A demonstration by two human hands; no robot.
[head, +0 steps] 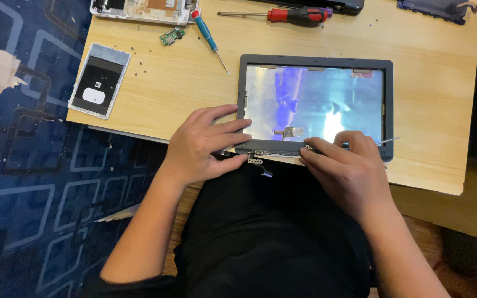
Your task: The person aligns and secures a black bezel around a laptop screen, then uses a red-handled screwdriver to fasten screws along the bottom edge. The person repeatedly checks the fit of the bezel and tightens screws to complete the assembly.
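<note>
On the screen frame (314, 62), both hands (205, 144) press flat, fingers spread

On the light wooden table (183, 94) we see a red-handled screwdriver (296, 15) lying near the far edge, and a slim blue-handled screwdriver (210, 38) angled just left of it. A small green circuit board (171, 36) sits beside the blue one. At the left edge lies a flat silver-framed panel with a black face (99, 81), overhanging slightly. Below spreads a dark blue patterned carpet (40, 182).
</note>
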